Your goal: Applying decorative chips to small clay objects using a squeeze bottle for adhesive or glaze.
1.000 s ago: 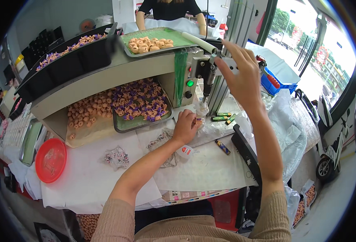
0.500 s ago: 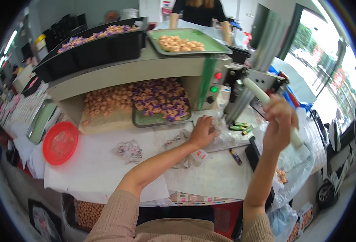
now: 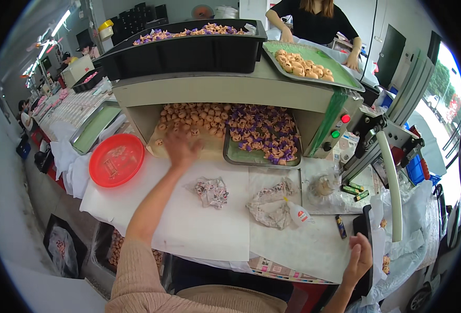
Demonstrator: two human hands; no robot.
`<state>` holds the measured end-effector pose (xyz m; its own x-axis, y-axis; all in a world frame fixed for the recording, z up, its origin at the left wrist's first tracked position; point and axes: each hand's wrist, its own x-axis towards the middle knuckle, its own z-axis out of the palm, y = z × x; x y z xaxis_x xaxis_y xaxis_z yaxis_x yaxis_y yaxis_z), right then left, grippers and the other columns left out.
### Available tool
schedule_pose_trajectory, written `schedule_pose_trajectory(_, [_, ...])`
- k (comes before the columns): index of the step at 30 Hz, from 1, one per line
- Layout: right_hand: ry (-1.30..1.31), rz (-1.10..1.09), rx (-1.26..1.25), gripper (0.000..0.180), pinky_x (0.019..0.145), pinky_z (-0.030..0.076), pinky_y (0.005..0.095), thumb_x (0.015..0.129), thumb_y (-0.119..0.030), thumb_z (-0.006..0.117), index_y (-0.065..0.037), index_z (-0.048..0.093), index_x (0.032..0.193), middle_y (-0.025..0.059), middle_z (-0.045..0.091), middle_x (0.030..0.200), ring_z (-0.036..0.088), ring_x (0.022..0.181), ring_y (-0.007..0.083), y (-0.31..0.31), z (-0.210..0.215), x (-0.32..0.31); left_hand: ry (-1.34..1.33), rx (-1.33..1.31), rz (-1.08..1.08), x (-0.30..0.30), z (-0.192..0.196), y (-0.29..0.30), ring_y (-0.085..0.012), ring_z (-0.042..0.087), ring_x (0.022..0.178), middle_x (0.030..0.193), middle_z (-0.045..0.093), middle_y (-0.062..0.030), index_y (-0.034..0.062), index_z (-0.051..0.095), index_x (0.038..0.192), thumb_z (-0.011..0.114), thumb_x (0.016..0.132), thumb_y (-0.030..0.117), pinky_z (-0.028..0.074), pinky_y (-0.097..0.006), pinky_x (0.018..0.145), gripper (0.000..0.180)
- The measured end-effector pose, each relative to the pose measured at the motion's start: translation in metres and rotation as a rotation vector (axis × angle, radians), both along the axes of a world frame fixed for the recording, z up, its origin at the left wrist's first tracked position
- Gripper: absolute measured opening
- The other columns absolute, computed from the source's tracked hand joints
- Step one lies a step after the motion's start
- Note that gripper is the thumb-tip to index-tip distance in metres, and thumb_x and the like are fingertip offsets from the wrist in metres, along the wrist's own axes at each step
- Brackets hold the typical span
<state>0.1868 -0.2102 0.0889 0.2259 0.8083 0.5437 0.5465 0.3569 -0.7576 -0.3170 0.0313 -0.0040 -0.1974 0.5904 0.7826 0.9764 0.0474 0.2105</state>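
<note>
Tan round pieces (image 3: pixel 194 116) lie just to the far side of the left hand (image 3: pixel 182 149), blurred but seemingly spread, and well apart from the loosely curled, empty-looking right hand (image 3: pixel 358 261) at near right.

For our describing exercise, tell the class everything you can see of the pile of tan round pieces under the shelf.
The pile of tan round pieces holds many small, roughly ball-shaped items, some with dark spots, perhaps plastic or rubber. They lie loose on a brownish sheet beneath the grey shelf, denser at the back, with a few scattered toward the front left. A tray of purple-and-tan pieces adjoins on the right. The blurred left hand is at the front; contact is unclear.
</note>
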Motion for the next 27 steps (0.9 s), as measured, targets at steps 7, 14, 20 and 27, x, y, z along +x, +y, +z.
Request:
schedule_pose_trajectory(7, [0.070,0.172,-0.115,0.027,0.065,0.049,0.0253,0.095,-0.016,0.055,0.004,0.060,0.112,0.0112,0.066,0.082,0.059,0.069,0.0131,0.001,-0.012,-0.042,-0.055,-0.281,0.168,-0.081,-0.017,0.017,-0.0442,0.036,0.123,0.134,0.037,-0.0296,0.0023,0.032,0.139,0.069,0.068,0.063,0.031,-0.052,0.101,0.100])
schedule_pose_trajectory(14, [-0.028,0.199,-0.184,0.029,0.061,0.050,0.0247,0.094,-0.019,0.057,0.007,0.062,0.105,0.0127,0.067,0.079,0.061,0.066,0.0130,-0.009,-0.009,-0.054,-0.017,-0.321,-0.123,-0.140,-0.012,0.056,-0.0361,0.044,0.120,0.132,0.041,-0.0223,-0.0019,0.042,0.130,0.068,0.068,0.063,0.035,-0.042,0.103,0.093])
schedule_pose_trajectory(20, [-0.075,0.161,-0.216,0.027,0.060,0.049,0.0251,0.093,-0.018,0.058,0.007,0.063,0.101,0.0128,0.067,0.075,0.061,0.064,0.0138,-0.010,-0.005,-0.066,-0.038,-0.400,-0.242,-0.128,0.014,0.039,-0.0360,0.051,0.112,0.126,0.047,-0.0191,0.0039,0.056,0.115,0.069,0.076,0.045,0.046,-0.042,0.093,0.058])
schedule_pose_trajectory(27, [-0.172,0.219,-0.197,0.018,0.060,0.047,0.0264,0.086,-0.010,0.065,0.003,0.067,0.098,0.0103,0.069,0.075,0.061,0.062,0.0155,-0.007,-0.002,-0.078,0.155,-0.450,-0.098,-0.132,0.001,0.043,-0.0356,0.063,0.092,0.123,0.052,-0.0158,0.0081,0.057,0.114,0.058,0.082,0.051,0.055,-0.044,0.073,0.053])
